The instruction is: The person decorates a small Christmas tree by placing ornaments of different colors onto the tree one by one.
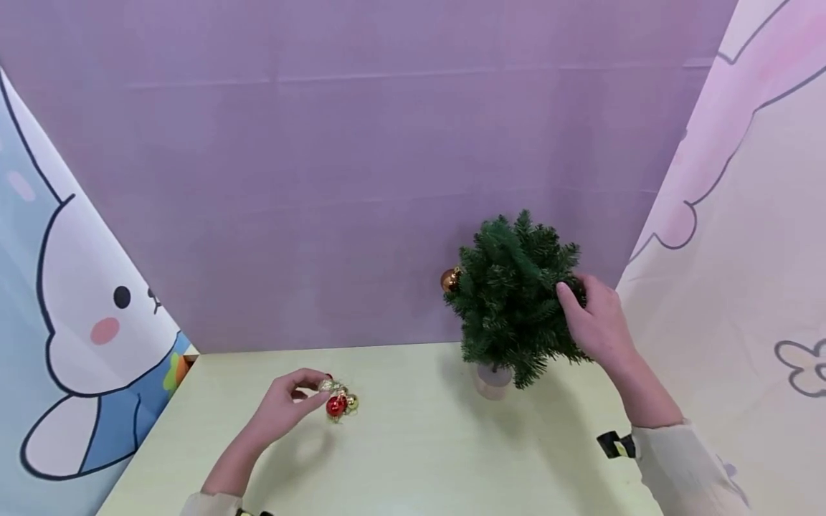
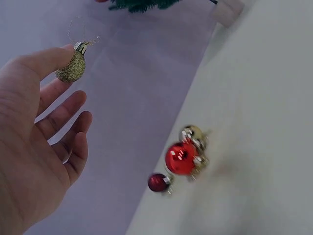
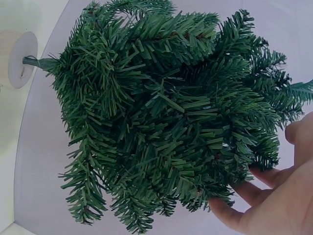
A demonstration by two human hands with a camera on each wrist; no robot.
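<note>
A small artificial Christmas tree [image 1: 510,301] stands at the back right of the table on a pale round base [image 1: 492,381]. A copper-coloured ball [image 1: 449,279] hangs on its left side. My right hand [image 1: 601,322] holds the tree's right side, its thumb in front; in the right wrist view the fingertips [image 3: 226,211] lie against the outer branches. Between thumb and forefinger, my left hand [image 1: 289,403] pinches a gold glitter ball ornament [image 2: 72,68] with a thread loop. Just below it lies a cluster of ornaments: a shiny red ball [image 2: 180,158], a dark red one [image 2: 158,182] and gold ones.
The pale table [image 1: 400,444] meets a purple cloth backdrop [image 1: 361,215] right behind the tree. A cartoon-printed cloth [image 1: 97,358] bounds the left side, and a pink and white printed one [image 1: 729,301] the right.
</note>
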